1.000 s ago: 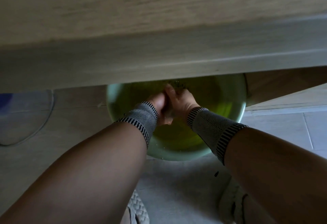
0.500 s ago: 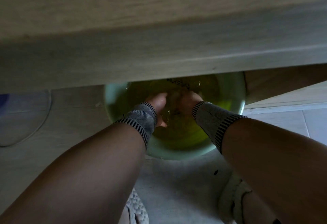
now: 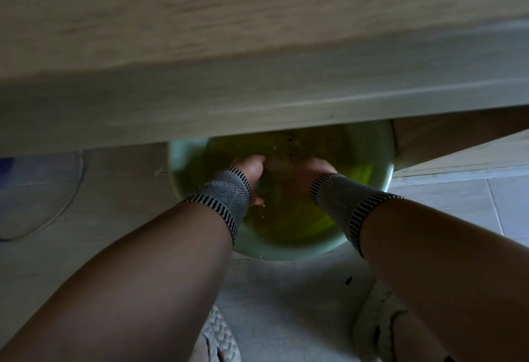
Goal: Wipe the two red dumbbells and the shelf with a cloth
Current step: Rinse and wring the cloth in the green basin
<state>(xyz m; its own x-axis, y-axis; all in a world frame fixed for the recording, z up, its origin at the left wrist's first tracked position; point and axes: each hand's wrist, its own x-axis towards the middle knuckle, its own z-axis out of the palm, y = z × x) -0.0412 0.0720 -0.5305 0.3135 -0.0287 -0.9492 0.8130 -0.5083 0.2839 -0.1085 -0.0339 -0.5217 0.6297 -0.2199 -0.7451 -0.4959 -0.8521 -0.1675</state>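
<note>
Both my hands are down in a green basin [image 3: 286, 253] of water on the floor. My left hand [image 3: 248, 170] has its fingers curled, and my right hand [image 3: 316, 167] is close beside it. Between them they hold a dim wet bundle, the cloth [image 3: 279, 162], which is blurred by the water. A pale wooden shelf board [image 3: 257, 90] fills the top of the view and hides the far part of the basin. Striped grey wrist bands cover both wrists. The red dumbbells are out of view.
A round clear plastic thing [image 3: 43, 190] lies on the floor at the left. My shoes [image 3: 378, 330] stand on the pale tiles just in front of the basin. A wooden panel [image 3: 446, 138] stands at the basin's right side.
My hands were pressed together above the water a second ago. They have since dropped into the water and moved slightly apart.
</note>
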